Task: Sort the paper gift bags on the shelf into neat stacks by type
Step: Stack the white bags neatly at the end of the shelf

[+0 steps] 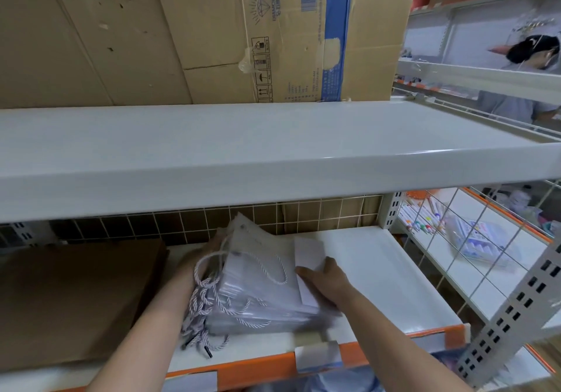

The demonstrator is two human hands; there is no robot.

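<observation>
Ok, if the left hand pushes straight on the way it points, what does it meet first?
Probably the wire grid back panel, just past the left hand at the handle end of the white gift bags; depth there is unclear.

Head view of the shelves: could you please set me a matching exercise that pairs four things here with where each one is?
Things
1. white gift bags
2. brown paper bags
3. cardboard box
4. marker pens

Places
A. standing on the upper shelf
B. on the neighbouring shelf, behind the wire grid at the right
C. between the left hand and the right hand, on the lower shelf
D. lying flat at the left of the lower shelf

Pairs: 1-C; 2-D; 3-A; 4-B
</observation>
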